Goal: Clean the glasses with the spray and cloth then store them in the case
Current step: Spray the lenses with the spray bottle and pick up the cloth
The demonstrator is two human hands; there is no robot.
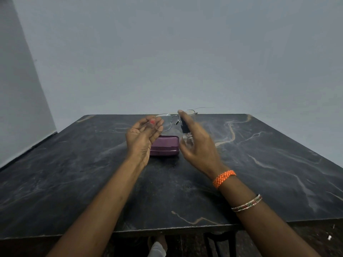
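My left hand holds thin metal-framed glasses up above the table, pinching the rim of one lens between thumb and fingers. My right hand grips a small clear spray bottle with a black nozzle, its forefinger stretched up over the top, close to the lenses. A closed purple glasses case lies on the dark marble table below and behind both hands. No cloth is visible.
A pale wall rises behind the table's far edge. The table's near edge runs across the bottom, with a dark metal frame and floor underneath. An orange band and bangles circle my right wrist.
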